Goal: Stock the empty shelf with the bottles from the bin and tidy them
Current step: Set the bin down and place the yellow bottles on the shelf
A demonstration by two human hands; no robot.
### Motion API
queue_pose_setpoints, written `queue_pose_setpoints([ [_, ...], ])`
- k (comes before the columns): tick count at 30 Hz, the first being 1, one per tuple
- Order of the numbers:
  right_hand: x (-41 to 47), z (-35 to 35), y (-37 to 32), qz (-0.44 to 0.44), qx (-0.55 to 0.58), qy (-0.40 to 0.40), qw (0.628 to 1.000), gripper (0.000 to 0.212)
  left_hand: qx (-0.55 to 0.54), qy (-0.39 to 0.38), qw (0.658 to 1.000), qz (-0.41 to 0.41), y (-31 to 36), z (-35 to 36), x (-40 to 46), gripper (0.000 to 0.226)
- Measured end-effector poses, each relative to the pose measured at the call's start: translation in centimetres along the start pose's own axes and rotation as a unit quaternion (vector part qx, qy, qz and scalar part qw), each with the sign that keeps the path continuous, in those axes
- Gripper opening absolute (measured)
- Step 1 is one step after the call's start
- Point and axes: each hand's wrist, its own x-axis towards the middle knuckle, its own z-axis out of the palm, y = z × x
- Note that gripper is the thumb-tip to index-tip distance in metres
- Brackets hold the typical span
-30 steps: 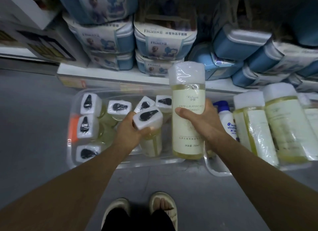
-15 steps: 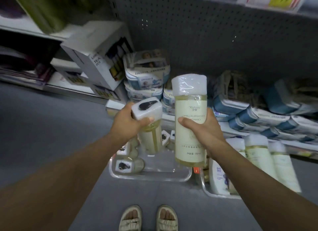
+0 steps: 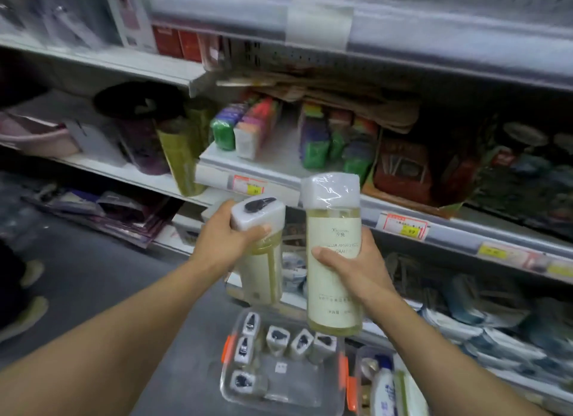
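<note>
Item 1: clear bin (image 3: 310,398), sitting on the floor at 6 o'clock below your hands, orange latches on its sides; six white-capped bottles (image 3: 277,338) are standing along its left and far edges.

Item 2: second bin (image 3: 361,381), lying just beside it at 5 o'clock, carrying a white bottle with a blue cap (image 3: 384,384).

Item 3: your left hand (image 3: 221,240), fingers curling round the neck of a short bottle (image 3: 259,251), thumb tip pressing under its cap.

Item 4: your right hand (image 3: 353,263), fingers wrapping behind a tall bottle (image 3: 333,254), thumb lying across its label. Both bottles are hanging upright, side by side, apart.

Item 5: shelf edge (image 3: 465,229) with price tags, running at 2 o'clock beyond the bottles.

Item 6: coloured packets (image 3: 316,136), standing at 12 o'clock, blurred.
</note>
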Motion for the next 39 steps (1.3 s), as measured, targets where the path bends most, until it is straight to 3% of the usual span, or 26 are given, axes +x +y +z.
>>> queue_pose_setpoints([
  [3, -1.2, -0.9, -4.3, -0.029, -0.002, -0.005, 1.000, 0.058, 0.005, 0.030, 1.000, 0.001, 4.1, -2.7, -0.9, 0.060],
  [9, -2.9, -2.8, -11.4, -0.093, -0.011, 0.003, 0.996, 0.059, 0.000, 0.081, 0.996, 0.041, 11.3, -7.1, -2.6, 0.041],
  [23, -4.1, -6.4, -23.5, -0.190, 0.022, 0.001, 0.982, 0.063, -0.027, 0.163, 0.980, 0.111, 24.8, -13.3, -4.1, 0.052],
  [36, -1.2, -6.1, -31.6, -0.211, 0.064, 0.074, 0.973, 0.061, -0.023, 0.097, 0.969, 0.224, 33.1, -17.6, 2.9, 0.029],
  [39, -0.2, -5.6, -33.0, -0.209, 0.079, 0.101, 0.969, 0.061, -0.026, 0.078, 0.966, 0.244, 34.9, -18.5, 4.9, 0.035],
])
